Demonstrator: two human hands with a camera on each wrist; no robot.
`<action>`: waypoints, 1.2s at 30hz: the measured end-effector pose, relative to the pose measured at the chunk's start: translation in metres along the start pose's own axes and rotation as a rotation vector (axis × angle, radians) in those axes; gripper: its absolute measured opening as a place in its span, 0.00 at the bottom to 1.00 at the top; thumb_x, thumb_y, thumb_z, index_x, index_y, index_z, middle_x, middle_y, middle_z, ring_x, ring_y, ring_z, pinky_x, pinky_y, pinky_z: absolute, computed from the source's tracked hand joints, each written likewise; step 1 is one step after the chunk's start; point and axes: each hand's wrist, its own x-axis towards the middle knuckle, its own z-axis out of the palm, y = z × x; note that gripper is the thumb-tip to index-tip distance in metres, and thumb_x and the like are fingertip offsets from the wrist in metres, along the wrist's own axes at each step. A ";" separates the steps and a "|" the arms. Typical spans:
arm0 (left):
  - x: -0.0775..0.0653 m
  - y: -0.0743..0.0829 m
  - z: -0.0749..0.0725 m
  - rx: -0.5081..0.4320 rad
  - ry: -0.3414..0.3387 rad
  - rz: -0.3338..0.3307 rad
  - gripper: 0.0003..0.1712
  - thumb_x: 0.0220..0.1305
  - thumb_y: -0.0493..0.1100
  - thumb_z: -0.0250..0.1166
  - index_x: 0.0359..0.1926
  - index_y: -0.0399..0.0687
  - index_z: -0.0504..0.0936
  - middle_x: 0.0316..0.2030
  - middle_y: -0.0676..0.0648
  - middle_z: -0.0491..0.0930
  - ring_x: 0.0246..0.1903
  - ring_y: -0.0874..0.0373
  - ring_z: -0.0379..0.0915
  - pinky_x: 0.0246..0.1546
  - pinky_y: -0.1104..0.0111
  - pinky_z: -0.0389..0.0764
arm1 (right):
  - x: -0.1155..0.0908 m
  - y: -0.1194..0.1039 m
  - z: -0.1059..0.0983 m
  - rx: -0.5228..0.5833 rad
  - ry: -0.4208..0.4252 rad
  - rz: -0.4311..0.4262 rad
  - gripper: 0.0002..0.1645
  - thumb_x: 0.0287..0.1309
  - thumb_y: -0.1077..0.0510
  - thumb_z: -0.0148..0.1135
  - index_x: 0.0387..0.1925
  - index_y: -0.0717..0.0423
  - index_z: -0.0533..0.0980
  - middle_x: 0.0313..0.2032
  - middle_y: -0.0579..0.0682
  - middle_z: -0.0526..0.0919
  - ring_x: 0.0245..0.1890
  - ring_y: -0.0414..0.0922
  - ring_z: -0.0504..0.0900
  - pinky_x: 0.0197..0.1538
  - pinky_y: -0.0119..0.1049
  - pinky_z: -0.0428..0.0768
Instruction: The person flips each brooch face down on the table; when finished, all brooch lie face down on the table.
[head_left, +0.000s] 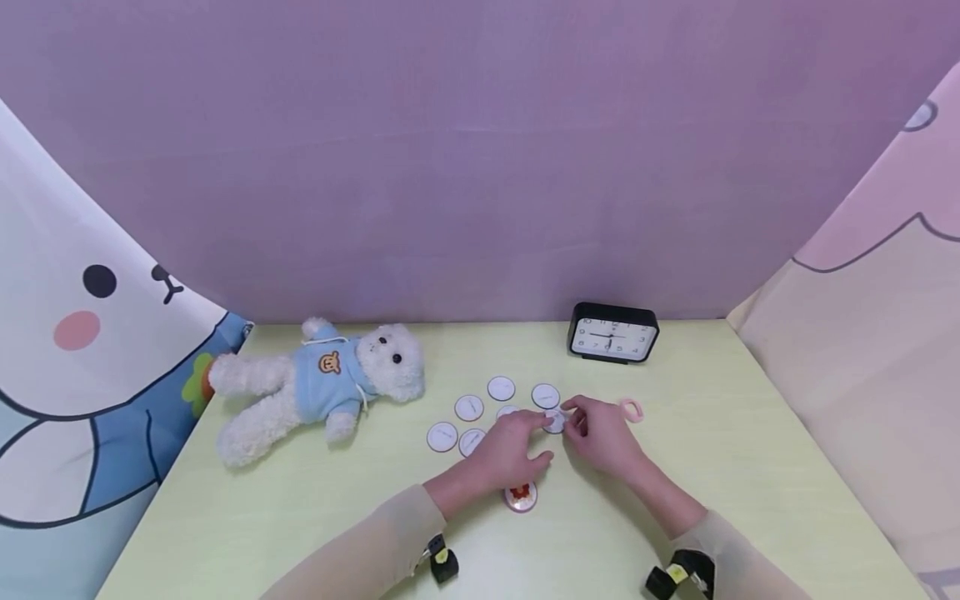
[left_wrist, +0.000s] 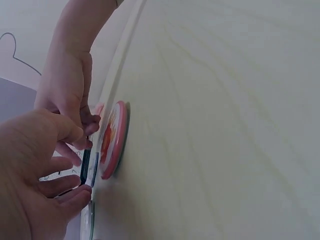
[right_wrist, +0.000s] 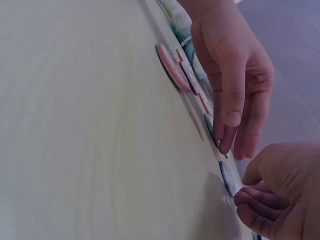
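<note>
Several white round discs [head_left: 442, 436] with small markings lie flat on the table. In the head view one disc [head_left: 556, 422] is between my two hands. Straight fingers of my left hand [head_left: 504, 454] reach to its left side, with the thumb held apart. At its right edge is my right hand [head_left: 604, 437], its fingers loosely bent; its fingertips come close to a disc [right_wrist: 227, 179] in the right wrist view, though contact is unclear. Below my left hand sits a pink-rimmed disc [head_left: 521, 497] with a red flower picture, partly covered. Another disc [head_left: 507, 411] is also partly hidden by that hand.
A white plush toy [head_left: 330, 379] in a light blue hoodie lies at the back left. A black alarm clock [head_left: 613, 333] stands at the back right. Beside my right hand is a small pink ring-shaped item [head_left: 632, 409]. A purple cloth backdrop [head_left: 480, 183] rises behind the table.
</note>
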 end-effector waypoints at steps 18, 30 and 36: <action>-0.074 -0.019 -0.031 -0.073 -0.022 -0.014 0.27 0.58 0.45 0.80 0.58 0.43 0.88 0.47 0.48 0.92 0.44 0.61 0.84 0.50 0.70 0.86 | -0.044 -0.034 0.003 0.031 -0.252 -0.256 0.19 0.53 0.62 0.79 0.48 0.57 0.86 0.38 0.45 0.88 0.33 0.34 0.78 0.37 0.27 0.80; -0.081 -0.015 -0.016 -0.057 0.000 -0.014 0.15 0.59 0.47 0.81 0.47 0.53 0.93 0.38 0.59 0.91 0.36 0.70 0.76 0.44 0.77 0.79 | -0.055 -0.043 0.020 0.057 -0.228 -0.373 0.16 0.55 0.58 0.81 0.45 0.51 0.87 0.33 0.39 0.84 0.32 0.34 0.77 0.37 0.24 0.78; -0.079 -0.016 -0.014 -0.145 0.022 0.001 0.12 0.62 0.44 0.79 0.47 0.50 0.93 0.39 0.56 0.92 0.40 0.70 0.84 0.47 0.77 0.84 | -0.054 -0.040 0.021 0.089 -0.186 -0.377 0.15 0.55 0.59 0.82 0.44 0.51 0.87 0.34 0.41 0.86 0.31 0.33 0.78 0.36 0.24 0.80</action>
